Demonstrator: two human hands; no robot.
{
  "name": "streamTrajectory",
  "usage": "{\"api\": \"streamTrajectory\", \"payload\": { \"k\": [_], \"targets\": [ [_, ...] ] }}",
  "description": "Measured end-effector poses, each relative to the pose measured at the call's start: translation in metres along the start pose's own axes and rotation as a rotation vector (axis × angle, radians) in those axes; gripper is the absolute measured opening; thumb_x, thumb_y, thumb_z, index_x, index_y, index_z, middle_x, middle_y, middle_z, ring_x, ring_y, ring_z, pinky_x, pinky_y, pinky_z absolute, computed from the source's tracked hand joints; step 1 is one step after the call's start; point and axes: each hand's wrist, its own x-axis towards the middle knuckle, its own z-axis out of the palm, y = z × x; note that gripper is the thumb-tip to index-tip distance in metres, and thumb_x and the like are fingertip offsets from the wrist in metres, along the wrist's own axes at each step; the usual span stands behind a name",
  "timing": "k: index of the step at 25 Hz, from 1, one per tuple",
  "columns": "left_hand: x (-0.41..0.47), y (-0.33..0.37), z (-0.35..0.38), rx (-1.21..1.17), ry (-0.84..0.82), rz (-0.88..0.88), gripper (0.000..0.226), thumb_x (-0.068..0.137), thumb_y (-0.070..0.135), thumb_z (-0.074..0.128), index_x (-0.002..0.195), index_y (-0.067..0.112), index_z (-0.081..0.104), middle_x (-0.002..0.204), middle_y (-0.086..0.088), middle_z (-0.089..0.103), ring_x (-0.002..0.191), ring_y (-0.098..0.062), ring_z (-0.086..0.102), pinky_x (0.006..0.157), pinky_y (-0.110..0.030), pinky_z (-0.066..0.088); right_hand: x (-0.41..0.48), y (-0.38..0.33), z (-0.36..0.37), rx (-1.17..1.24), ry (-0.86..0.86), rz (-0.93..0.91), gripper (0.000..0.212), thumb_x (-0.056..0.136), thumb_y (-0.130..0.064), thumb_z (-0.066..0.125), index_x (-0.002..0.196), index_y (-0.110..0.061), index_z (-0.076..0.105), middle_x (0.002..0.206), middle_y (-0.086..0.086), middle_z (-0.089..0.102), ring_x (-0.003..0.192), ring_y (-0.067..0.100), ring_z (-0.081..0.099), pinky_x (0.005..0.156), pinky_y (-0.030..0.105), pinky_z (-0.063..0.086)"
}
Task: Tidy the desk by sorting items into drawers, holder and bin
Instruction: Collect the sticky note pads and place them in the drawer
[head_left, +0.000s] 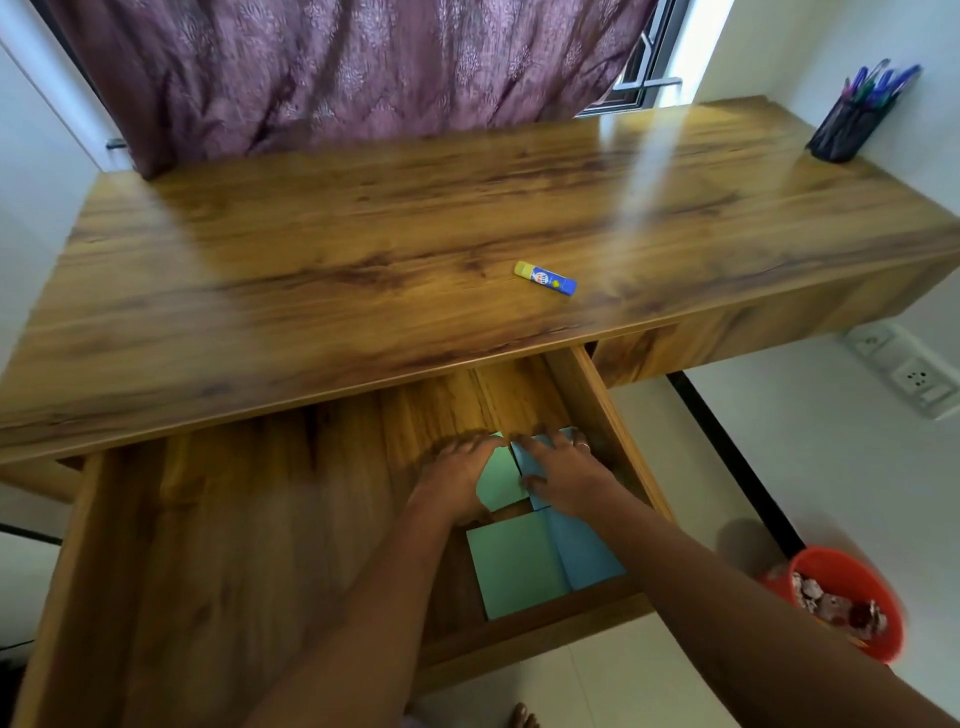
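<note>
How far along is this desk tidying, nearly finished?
Nearly done, it seems. The pens stand in the holder and scraps lie in the bin. Right now the left hand and right hand rest on paper pads in the open drawer. Left: the glue stick lying on the desk, and shutting the drawer.

Head view looks steeply down, close above the open drawer (618, 415).

My left forearm (363, 613) and right forearm (701, 582) are bare right up to the edge of the view. My left hand (457, 467) is bare as well. On my right hand (563, 473), a thin pale ring (583, 445), possibly metal though blur softens it, circles one of the fingers (575, 453). Bare toes (522, 717) show at the bottom edge.
</note>
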Motion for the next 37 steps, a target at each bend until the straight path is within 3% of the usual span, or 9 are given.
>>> {"api": "streamTrajectory", "payload": {
  "k": [4, 7, 9, 12, 19, 27, 31, 37],
  "targets": [
    [0.001, -0.003, -0.003, -0.097, -0.112, -0.01, 0.092, 0.075, 0.012, 0.073, 0.145, 0.04, 0.021, 0.159, 0.005, 0.007, 0.146, -0.027, 0.001, 0.114, -0.052, 0.021, -0.005, 0.001, 0.004, -0.017, -0.001, 0.025, 0.067, 0.094, -0.041, 0.05, 0.149, -0.04, 0.012, 0.161, 0.004, 0.001, 0.143, 0.046, 0.005, 0.111, 0.058, 0.026],
    [0.004, -0.002, -0.003, -0.314, -0.086, -0.066, 0.075, 0.081, 0.005, 0.06, 0.141, 0.04, 0.032, 0.158, 0.003, 0.014, 0.144, -0.027, 0.012, 0.112, -0.048, 0.029, -0.005, 0.003, 0.002, 0.013, -0.005, 0.04, 0.067, 0.094, -0.038, 0.052, 0.149, -0.04, 0.014, 0.16, 0.005, 0.002, 0.143, 0.044, 0.009, 0.108, 0.055, 0.031],
    [0.002, 0.001, 0.0, -0.369, -0.021, -0.101, 0.068, 0.083, 0.02, 0.066, 0.14, 0.038, 0.035, 0.156, 0.001, 0.022, 0.143, -0.026, 0.018, 0.112, -0.047, 0.03, -0.006, 0.002, 0.002, 0.02, -0.001, 0.053, 0.066, 0.094, -0.036, 0.053, 0.149, -0.038, 0.015, 0.159, 0.007, 0.006, 0.142, 0.043, 0.012, 0.108, 0.055, 0.033],
    [-0.004, 0.005, 0.012, -0.173, 0.028, -0.069, 0.084, 0.075, 0.04, 0.074, 0.145, 0.035, 0.028, 0.158, 0.004, 0.019, 0.145, -0.024, 0.011, 0.114, -0.045, 0.023, -0.011, 0.001, 0.006, 0.08, 0.054, 0.039, 0.063, 0.095, -0.03, 0.051, 0.149, -0.033, 0.019, 0.156, 0.007, 0.016, 0.142, 0.038, 0.014, 0.108, 0.052, 0.033],
    [-0.009, 0.008, 0.025, -0.05, 0.084, -0.072, 0.086, 0.074, 0.044, 0.074, 0.145, 0.04, 0.026, 0.159, 0.009, 0.011, 0.146, -0.022, 0.003, 0.115, -0.048, 0.024, -0.026, -0.001, 0.022, 0.018, 0.125, -0.013, 0.056, 0.093, -0.026, 0.055, 0.144, -0.031, 0.031, 0.146, 0.006, 0.031, 0.136, 0.029, 0.026, 0.104, 0.046, 0.04],
    [-0.017, 0.024, 0.031, -0.075, 0.1, -0.152, 0.079, 0.081, 0.037, 0.071, 0.146, 0.04, 0.026, 0.16, 0.004, 0.006, 0.147, -0.025, -0.002, 0.113, -0.045, 0.027, -0.035, -0.006, 0.024, -0.053, 0.157, -0.04, 0.048, 0.094, -0.018, 0.052, 0.14, -0.023, 0.038, 0.135, 0.009, 0.041, 0.127, 0.028, 0.038, 0.095, 0.042, 0.045],
    [-0.03, 0.034, 0.035, -0.032, 0.141, -0.169, 0.067, 0.089, 0.028, 0.063, 0.146, 0.036, 0.029, 0.16, 0.0, 0.012, 0.147, -0.026, 0.007, 0.108, -0.041, 0.037, -0.039, -0.008, 0.029, -0.124, 0.172, -0.107, 0.031, 0.091, -0.009, 0.054, 0.122, -0.013, 0.052, 0.116, 0.009, 0.056, 0.112, 0.026, 0.054, 0.084, 0.038, 0.05],
    [-0.048, 0.04, 0.042, 0.006, 0.156, -0.141, 0.064, 0.088, 0.006, 0.059, 0.143, 0.029, 0.037, 0.155, -0.002, 0.025, 0.142, -0.024, 0.018, 0.105, -0.037, 0.041, -0.044, -0.01, 0.029, -0.221, 0.157, -0.167, 0.026, 0.095, -0.01, 0.049, 0.12, -0.008, 0.055, 0.12, 0.011, 0.058, 0.111, 0.027, 0.057, 0.091, 0.039, 0.05]
  ]
}}
